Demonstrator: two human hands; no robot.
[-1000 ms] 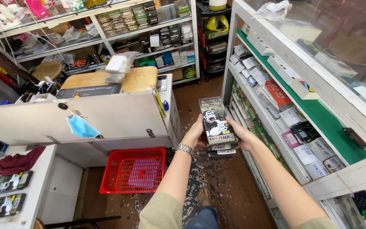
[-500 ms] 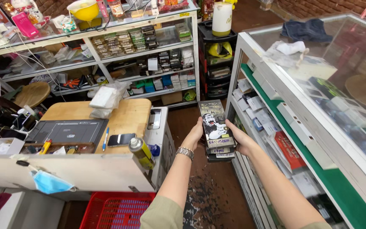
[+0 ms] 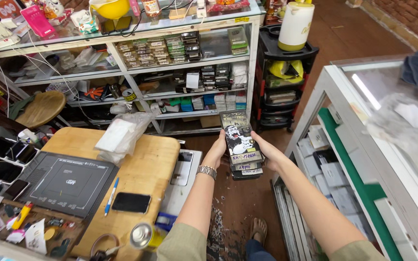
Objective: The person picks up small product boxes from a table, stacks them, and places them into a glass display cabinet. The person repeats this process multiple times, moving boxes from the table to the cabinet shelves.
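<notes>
Head view. A stack of flat packages [image 3: 240,147], long, rectangular and dark with a printed cartoon figure on the top face, is held upright and slightly fanned at its lower end, in front of the body above the brown floor [image 3: 233,198]. The left hand [image 3: 217,151] presses against the stack's left edge, its thumb lying along that edge; the right hand [image 3: 264,152] closes on the right edge, its fingers curled behind the stack and hidden there. Both hands are thus clamped on the stack from opposite sides. A metal-link wristwatch [image 3: 206,170] circles the left wrist.

To the left stands a wooden worktable [image 3: 146,159] with rounded corners, bearing a dark matte work mat [image 3: 68,181], a black smartphone [image 3: 131,202], a blue pen [image 3: 111,195] and a crumpled clear plastic bag [image 3: 122,135]. Behind, a white metal shelf unit [image 3: 170,65] carries rows of small boxed goods. To the right, a white-framed glass display cabinet [image 3: 364,159] holds flat packets.
</notes>
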